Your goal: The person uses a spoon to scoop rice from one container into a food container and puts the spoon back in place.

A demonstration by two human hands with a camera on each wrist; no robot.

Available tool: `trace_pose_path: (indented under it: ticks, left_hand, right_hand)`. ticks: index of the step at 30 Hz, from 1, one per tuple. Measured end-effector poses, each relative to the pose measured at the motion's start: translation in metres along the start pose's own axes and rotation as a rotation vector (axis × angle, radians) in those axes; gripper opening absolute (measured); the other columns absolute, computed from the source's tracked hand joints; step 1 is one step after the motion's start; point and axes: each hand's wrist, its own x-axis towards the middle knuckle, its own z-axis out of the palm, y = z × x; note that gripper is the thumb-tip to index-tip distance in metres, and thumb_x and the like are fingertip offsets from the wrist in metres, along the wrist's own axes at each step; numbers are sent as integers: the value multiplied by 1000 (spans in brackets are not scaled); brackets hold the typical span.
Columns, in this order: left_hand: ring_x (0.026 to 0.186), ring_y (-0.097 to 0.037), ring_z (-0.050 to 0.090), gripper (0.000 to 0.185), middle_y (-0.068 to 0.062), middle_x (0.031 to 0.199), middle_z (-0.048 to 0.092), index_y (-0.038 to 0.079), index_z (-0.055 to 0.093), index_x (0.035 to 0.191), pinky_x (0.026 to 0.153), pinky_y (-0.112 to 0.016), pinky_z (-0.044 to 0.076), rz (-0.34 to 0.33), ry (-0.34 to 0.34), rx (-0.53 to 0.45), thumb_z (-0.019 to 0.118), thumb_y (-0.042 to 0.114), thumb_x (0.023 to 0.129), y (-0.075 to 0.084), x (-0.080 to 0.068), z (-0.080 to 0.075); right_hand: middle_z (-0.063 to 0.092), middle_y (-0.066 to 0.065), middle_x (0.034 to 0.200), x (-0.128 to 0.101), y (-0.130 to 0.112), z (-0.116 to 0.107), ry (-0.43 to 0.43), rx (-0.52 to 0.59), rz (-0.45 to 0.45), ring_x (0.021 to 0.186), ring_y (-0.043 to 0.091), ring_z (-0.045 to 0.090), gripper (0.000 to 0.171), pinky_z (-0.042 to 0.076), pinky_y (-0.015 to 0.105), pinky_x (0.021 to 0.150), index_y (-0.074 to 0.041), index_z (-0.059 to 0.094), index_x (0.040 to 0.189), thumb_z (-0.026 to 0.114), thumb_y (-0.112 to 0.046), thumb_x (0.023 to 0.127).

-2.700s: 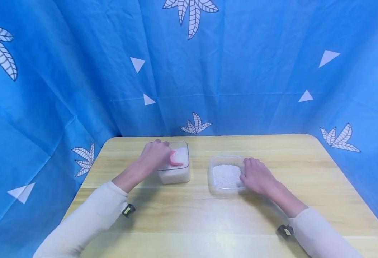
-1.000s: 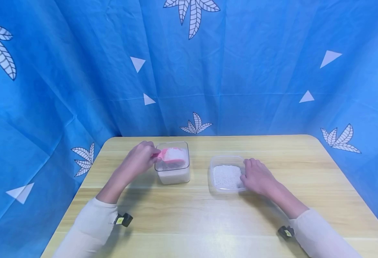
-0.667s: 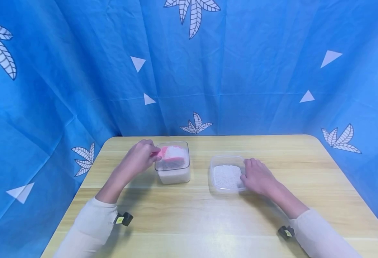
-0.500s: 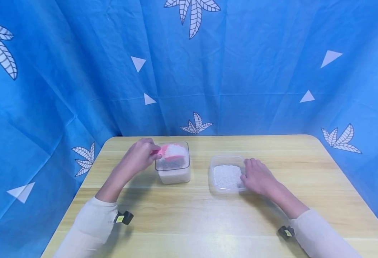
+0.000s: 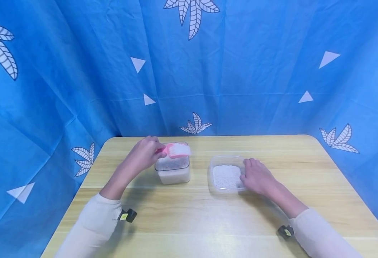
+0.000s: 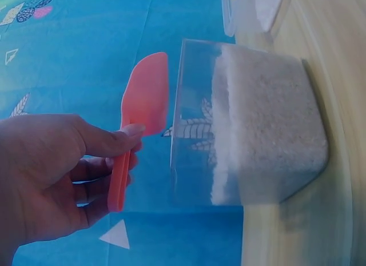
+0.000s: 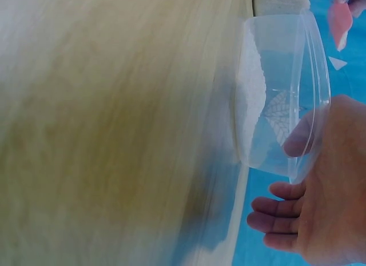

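1. The left hand [image 5: 142, 155] pinches the handle of a pink scoop [image 5: 177, 150], thumb on top and the other fingers curled underneath, as the left wrist view [image 6: 146, 106] shows plainly.
2. The scoop's bowl juts out past the fingertips, heaped with white grains, and hangs just above the open mouth of the tall clear container [image 5: 173, 170].
3. That container stands on the wooden table [image 5: 189, 218] directly below and beyond the left fingertips, filled most of the way up with the same white grains [image 6: 263, 123].
4. The right hand [image 5: 256, 176] rests against the near right side of the shallow clear tub [image 5: 226, 174], thumb on the wall of the tub and the other fingers loosely bent beside it on the table.
5. In the right wrist view the thumb [image 7: 300, 137] presses on the tub's clear wall just under the rim; the remaining fingers [image 7: 274, 214] lie apart from it, below.
6. The tub holds a low layer of white grains, lying just left of the right fingertips.
7. The two containers stand side by side, near but not touching, between the two hands.
8. Blue cloth [image 5: 240, 64] printed with white leaves and triangles hangs behind the table.
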Motion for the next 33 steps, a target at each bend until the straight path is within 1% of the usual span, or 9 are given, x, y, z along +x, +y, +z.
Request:
trace_pose_path:
  ticks: [3,13,18,22,33]
  left_hand:
    - [92,-25,61,37,-10,101,72,9,77,122,75,-32,52,14,3,7,84,20,88,5,3,0]
    - [93,-24,61,36,-8,99,72,10,78,121,75,-31,52,23,-18,-10,84,21,88,25,14,-1]
    - [90,-22,60,33,-6,96,71,11,79,119,74,-31,51,69,-14,-3,84,22,88,33,19,2]
    - [88,-22,58,30,-5,91,67,12,80,117,74,-31,50,107,-12,-3,84,22,89,40,24,5]
    - [88,-20,56,28,-2,88,64,16,81,116,76,-30,49,163,-37,14,82,25,90,61,35,10]
  right_hand:
    - [54,34,131,0,1,1,5,-7,-4,120,46,53,58,45,61,107,17,41,140,50,-25,101]
    - [54,34,132,0,3,2,6,-9,-8,122,47,53,59,44,61,108,17,41,142,49,-25,101]
    - [54,34,133,0,2,1,7,-10,-6,123,47,53,59,44,61,108,17,42,142,49,-25,101]
    - [55,34,132,0,2,1,11,-12,-4,121,47,54,58,44,61,107,17,42,141,49,-24,101]
    - [55,34,131,0,1,-1,12,-18,-10,120,46,54,57,45,61,106,17,43,140,50,-25,101]
